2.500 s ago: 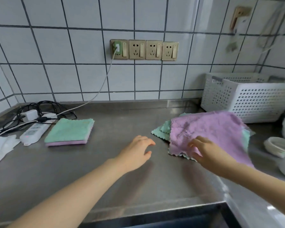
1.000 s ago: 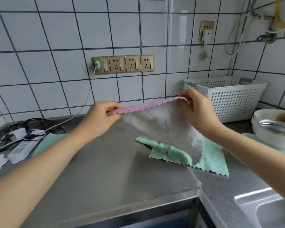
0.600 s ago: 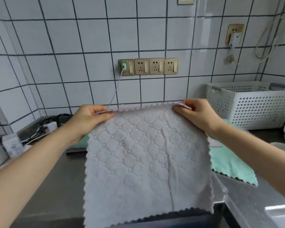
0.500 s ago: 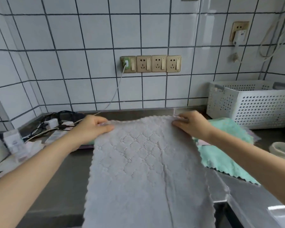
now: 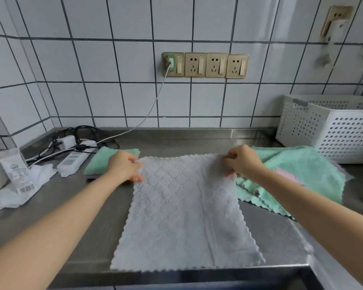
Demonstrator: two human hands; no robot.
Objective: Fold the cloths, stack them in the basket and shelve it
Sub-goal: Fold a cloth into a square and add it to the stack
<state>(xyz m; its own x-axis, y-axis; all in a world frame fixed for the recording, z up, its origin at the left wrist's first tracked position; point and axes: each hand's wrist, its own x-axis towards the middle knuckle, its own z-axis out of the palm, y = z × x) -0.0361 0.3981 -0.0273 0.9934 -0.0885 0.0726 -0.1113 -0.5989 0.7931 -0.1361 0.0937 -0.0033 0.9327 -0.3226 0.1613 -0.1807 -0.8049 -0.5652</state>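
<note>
Grey quilted cloth [image 5: 182,214]: spread flat on the steel counter [image 5: 59,208], far edge toward the wall, near scalloped edge at the counter lip; not yet folded.
Left hand [image 5: 124,167]: pinching the far left corner of the cloth, fingers curled on the fabric.
Right hand [image 5: 242,162]: pinching the far right corner, thumb and fingers closed on the edge.
Folded cloths [image 5: 101,164]: green over a purple one, stacked just left of the left hand; two done, by the look of it.
Unfolded pile [image 5: 302,174]: green cloths with a pink one peeking out, right of the grey cloth, touching the foot of the basket.
Basket [image 5: 331,130]: white, perforated, against the wall at the right; contents not visible from here.
Progress: early; several cloths left to fold, then stacking in the basket and shelving.
Change from half a second ago: cloth, then partly lifted and hanging over the counter edge, now laid down flat and drawn back onto the counter; hands lower, same corners kept.
Change from 2.5 s ago: hands then bare, reaching for the pile.
</note>
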